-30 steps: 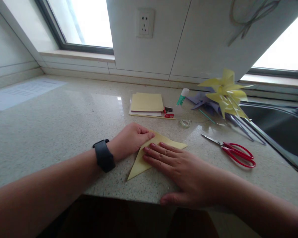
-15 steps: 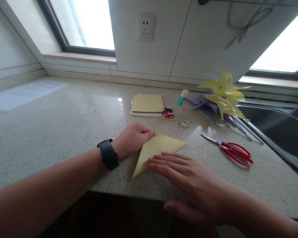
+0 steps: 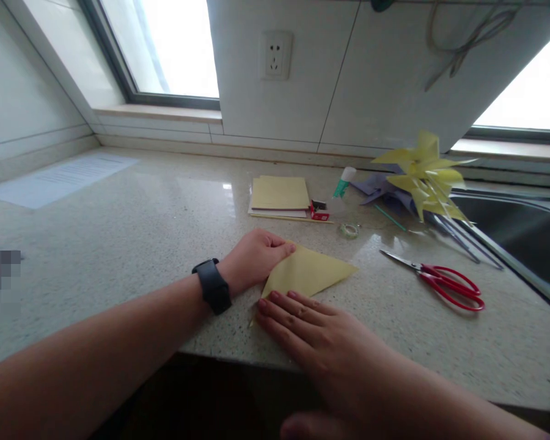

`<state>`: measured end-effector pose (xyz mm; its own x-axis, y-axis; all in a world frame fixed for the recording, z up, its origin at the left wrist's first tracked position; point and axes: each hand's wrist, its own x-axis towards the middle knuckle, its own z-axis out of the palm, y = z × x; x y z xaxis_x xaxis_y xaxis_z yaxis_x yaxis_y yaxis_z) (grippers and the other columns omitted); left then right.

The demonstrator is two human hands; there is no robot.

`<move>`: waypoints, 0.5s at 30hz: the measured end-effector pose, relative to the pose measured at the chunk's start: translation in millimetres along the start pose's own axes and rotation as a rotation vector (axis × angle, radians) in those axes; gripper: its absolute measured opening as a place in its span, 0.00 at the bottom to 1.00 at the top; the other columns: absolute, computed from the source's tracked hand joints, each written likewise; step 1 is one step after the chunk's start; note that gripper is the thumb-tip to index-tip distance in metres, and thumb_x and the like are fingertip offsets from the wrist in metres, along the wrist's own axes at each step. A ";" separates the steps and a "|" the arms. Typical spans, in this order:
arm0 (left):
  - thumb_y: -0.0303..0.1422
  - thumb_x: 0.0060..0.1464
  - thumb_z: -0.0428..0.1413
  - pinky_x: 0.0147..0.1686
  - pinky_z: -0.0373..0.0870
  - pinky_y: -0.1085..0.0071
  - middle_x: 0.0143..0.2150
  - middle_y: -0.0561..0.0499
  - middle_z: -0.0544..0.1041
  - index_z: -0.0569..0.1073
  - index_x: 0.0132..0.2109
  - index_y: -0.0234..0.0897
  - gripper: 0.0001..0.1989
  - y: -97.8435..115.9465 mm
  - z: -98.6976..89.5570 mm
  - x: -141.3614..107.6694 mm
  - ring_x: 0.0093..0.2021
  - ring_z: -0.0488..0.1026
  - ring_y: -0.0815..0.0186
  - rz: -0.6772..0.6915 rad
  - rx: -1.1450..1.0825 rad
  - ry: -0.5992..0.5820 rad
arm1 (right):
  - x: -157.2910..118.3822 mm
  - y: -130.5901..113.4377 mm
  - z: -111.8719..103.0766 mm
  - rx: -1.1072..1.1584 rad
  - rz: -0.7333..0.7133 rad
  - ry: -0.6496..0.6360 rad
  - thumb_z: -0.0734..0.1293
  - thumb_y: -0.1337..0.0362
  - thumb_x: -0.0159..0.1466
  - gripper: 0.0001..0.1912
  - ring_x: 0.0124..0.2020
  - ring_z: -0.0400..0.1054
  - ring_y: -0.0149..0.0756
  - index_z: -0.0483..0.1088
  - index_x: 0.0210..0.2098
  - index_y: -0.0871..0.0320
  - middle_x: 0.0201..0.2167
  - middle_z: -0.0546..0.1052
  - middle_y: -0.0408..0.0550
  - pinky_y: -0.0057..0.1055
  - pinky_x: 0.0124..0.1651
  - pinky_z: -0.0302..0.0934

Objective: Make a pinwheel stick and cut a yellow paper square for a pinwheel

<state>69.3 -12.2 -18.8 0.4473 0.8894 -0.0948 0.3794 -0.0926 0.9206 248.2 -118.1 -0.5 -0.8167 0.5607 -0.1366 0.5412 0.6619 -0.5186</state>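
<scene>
A folded yellow paper triangle [image 3: 314, 269] lies on the pale speckled counter [image 3: 174, 244]. The left hand [image 3: 254, 260] pinches its far corner; the flat right hand [image 3: 323, 342] presses its near edge. This looks like creasing; next, the paper needs holding still.

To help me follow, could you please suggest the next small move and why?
Perhaps slide the right hand toward the uncovered right tip of the yellow paper: its fingers lie over the near edge; the left hand holds the far corner.
</scene>
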 end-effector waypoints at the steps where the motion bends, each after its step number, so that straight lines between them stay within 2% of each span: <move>1: 0.42 0.59 0.54 0.22 0.56 0.75 0.25 0.52 0.73 0.81 0.31 0.33 0.19 0.4 0.0 -0.3 0.24 0.62 0.70 0.000 -0.001 -0.002 | -0.7 -1.7 0.6 0.002 -0.004 -0.008 0.59 0.37 0.66 0.48 0.74 0.37 0.40 0.42 0.73 0.59 0.73 0.43 0.50 0.34 0.74 0.28; 5: 0.42 0.59 0.53 0.21 0.57 0.75 0.26 0.51 0.75 0.82 0.32 0.33 0.19 0.9 0.0 -1.2 0.24 0.64 0.70 -0.001 -0.003 -0.015 | -1.9 -5.6 1.2 -0.010 -0.020 -0.031 0.57 0.38 0.67 0.46 0.74 0.36 0.40 0.43 0.73 0.62 0.73 0.43 0.52 0.33 0.74 0.27; 8: 0.43 0.60 0.53 0.22 0.58 0.75 0.27 0.50 0.77 0.82 0.34 0.33 0.20 -1.2 -0.1 -0.6 0.25 0.66 0.70 0.004 -0.003 -0.024 | -2.0 -5.7 -1.1 -0.029 -0.056 -0.047 0.56 0.40 0.69 0.43 0.74 0.39 0.38 0.46 0.72 0.59 0.73 0.46 0.48 0.32 0.74 0.29; 11: 0.44 0.59 0.53 0.23 0.59 0.75 0.28 0.50 0.77 0.82 0.34 0.33 0.20 -5.2 -0.1 1.2 0.26 0.67 0.69 0.010 0.005 -0.021 | 0.4 -4.9 1.1 -0.105 0.016 0.032 0.58 0.41 0.68 0.43 0.73 0.42 0.40 0.47 0.72 0.60 0.72 0.49 0.49 0.36 0.74 0.33; 13: 0.44 0.59 0.53 0.23 0.59 0.75 0.28 0.50 0.77 0.81 0.33 0.33 0.20 -7.8 0.1 2.5 0.25 0.66 0.69 0.011 0.012 -0.017 | 3.6 -4.3 6.6 -0.169 0.117 0.123 0.60 0.41 0.66 0.47 0.74 0.41 0.45 0.45 0.72 0.64 0.72 0.47 0.54 0.41 0.74 0.36; 15: 0.45 0.58 0.53 0.23 0.58 0.74 0.27 0.50 0.76 0.81 0.33 0.33 0.21 -9.4 0.4 3.3 0.25 0.66 0.69 0.011 0.018 -0.012 | 6.9 -4.0 12.7 -0.181 0.135 0.160 0.60 0.38 0.65 0.50 0.74 0.39 0.46 0.42 0.72 0.65 0.73 0.43 0.55 0.42 0.74 0.35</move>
<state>67.6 -8.6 -27.9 0.4615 0.8826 -0.0894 0.3887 -0.1106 0.9147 237.8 -123.2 -10.1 -0.7007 0.7115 -0.0521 0.6816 0.6462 -0.3432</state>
